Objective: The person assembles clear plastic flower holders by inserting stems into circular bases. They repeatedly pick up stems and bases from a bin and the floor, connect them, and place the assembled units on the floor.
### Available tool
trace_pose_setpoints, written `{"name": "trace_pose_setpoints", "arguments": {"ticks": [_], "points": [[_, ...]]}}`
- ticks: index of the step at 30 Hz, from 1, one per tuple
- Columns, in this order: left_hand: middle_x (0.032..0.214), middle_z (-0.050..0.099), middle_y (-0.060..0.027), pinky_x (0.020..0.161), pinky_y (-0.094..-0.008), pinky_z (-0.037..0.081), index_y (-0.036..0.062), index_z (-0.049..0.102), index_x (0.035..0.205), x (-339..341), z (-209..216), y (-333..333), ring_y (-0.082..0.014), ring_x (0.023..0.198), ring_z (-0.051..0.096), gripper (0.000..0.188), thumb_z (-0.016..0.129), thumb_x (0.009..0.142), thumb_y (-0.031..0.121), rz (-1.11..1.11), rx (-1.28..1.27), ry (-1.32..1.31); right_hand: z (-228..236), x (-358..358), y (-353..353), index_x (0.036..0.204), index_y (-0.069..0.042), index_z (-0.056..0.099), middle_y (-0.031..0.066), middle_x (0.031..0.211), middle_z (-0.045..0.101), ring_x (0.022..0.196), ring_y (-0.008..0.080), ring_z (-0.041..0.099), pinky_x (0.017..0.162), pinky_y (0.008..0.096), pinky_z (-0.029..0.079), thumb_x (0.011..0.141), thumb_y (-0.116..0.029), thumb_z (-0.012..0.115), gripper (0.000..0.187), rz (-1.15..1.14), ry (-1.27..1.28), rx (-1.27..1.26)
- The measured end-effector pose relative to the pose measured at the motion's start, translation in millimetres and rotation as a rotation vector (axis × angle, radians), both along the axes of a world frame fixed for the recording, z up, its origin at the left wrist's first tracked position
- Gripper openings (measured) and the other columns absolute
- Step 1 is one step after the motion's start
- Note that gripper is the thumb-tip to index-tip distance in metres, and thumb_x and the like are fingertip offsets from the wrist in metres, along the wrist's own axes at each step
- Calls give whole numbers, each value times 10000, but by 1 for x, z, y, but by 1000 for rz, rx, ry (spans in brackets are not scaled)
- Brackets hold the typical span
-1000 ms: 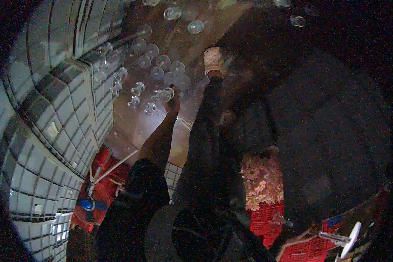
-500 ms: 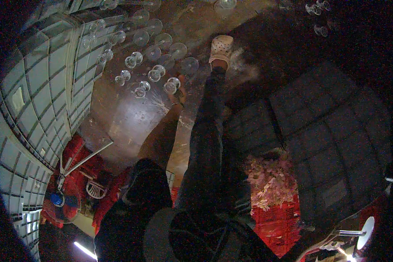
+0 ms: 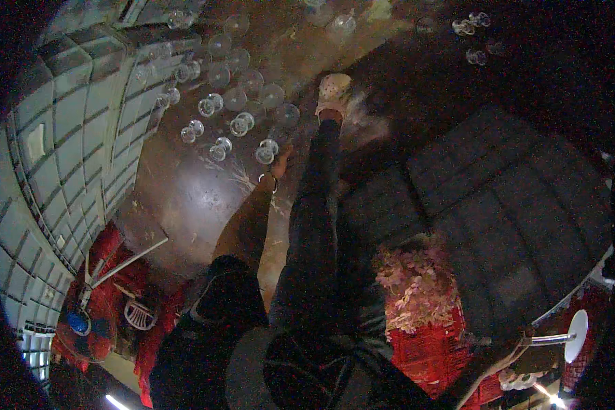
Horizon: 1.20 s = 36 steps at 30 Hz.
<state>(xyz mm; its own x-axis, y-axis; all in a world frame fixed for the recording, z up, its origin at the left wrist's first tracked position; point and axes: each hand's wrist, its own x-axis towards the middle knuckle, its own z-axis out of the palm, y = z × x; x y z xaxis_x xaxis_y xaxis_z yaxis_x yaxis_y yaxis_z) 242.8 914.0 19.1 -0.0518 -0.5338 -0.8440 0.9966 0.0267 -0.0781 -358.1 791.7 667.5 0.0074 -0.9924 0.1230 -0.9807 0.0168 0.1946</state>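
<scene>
My left arm reaches forward over a dim brown floor, a thin bracelet at the wrist. At its end, my left hand [image 3: 282, 162] is beside a small clear glass vessel [image 3: 266, 151] with a narrow waist; its fingers look stretched out, though dim light blurs them. Whether they touch the vessel I cannot tell. Similar waisted vessels [image 3: 241, 124] stand loosely grouped just beyond and to the left. Farther on lie several clear round glass discs [image 3: 272, 96] in rows. My right hand does not show.
My outstretched leg ends in a pale perforated clog [image 3: 334, 92] right of the glass. Pale gridded panels [image 3: 68, 157] line the left; dark ones [image 3: 499, 178] the right. A red crate [image 3: 427, 348] bears pink flowers [image 3: 420, 280]. More glass vessels [image 3: 477, 58] sit far right.
The whole view has shifted slightly, with the glassware lower in the picture. My left hand and the vessel beside it have come a little nearer to me.
</scene>
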Motion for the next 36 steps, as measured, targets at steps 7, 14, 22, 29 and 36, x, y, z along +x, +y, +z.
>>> {"name": "trace_pose_setpoints", "arguments": {"ticks": [7, 14, 22, 29, 36], "points": [[1084, 612, -99, 912, -357, 456, 25, 531, 1190, -61, 151, -52, -220, 980, 584, 305, 579, 962, 222, -1049, 254, -550, -6, 48, -8, 1285, -14, 570, 193, 1311, 559, 1216, 352, 520, 1058, 497, 390, 1014, -345, 366, 474, -313, -305, 2], [970, 676, -72, 725, -305, 530, 59, 626, 1047, -212, 444, -248, -195, 835, 661, 223, 670, 918, 236, -1465, -441, -1214, -29, 86, -8, 1151, -56, 682, 206, 1377, 500, 1343, 365, 389, 1174, 484, 223, 1005, -180, 489, 272, -605, -587, -17], [1106, 609, -158, 889, -405, 494, 37, 543, 1223, -334, 570, -225, -308, 1058, 618, 350, 601, 892, 134, -1464, -1231, -802, -46, 143, -62, 885, 5, 698, 275, 1303, 500, 1243, 336, 474, 1089, 394, 300, 933, -148, 643, 170, -778, -754, -223], [1113, 565, -153, 905, -396, 450, 22, 510, 1184, -325, 587, -224, -306, 1037, 557, 277, 522, 942, 156, -1433, -1350, -924, -20, 144, -74, 902, 26, 647, 217, 1179, 421, 1057, 299, 506, 901, 361, 420, 932, -161, 620, 191, -884, -836, 24], [784, 577, -48, 635, -319, 467, 63, 488, 990, -276, 510, -244, -158, 682, 569, 183, 487, 1023, 242, -1517, -499, -640, -14, 149, -79, 1047, 25, 606, 310, 1417, 352, 1262, 443, 426, 1061, 446, 339, 892, -137, 659, 230, -785, -801, 53]]}}
